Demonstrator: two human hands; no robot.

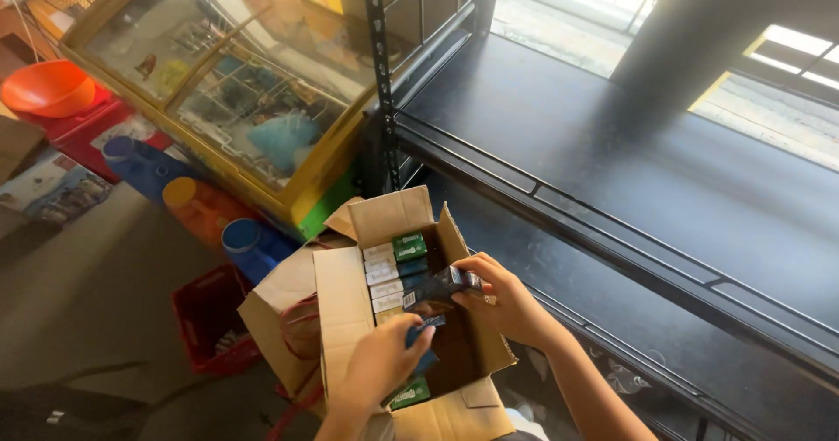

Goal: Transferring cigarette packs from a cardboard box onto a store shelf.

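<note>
An open cardboard box (345, 297) stands in front of me, half filled with a row of small packs (393, 270) in white, green and blue. My right hand (502, 301) is over the box's right side, gripping a dark pack (444, 284) just above the row. Inside the box's near end, my left hand (380, 362) closes on a blue pack (422, 336). A green pack (409, 395) lies under that hand.
A black metal shelf rack (612, 161) with bare dark shelves fills the right. A glass-topped chest freezer (236, 91) stands at the back left, plastic tubs (201, 205) in front of it. A red crate (210, 319) sits left of the box. An orange bowl (48, 87) is far left.
</note>
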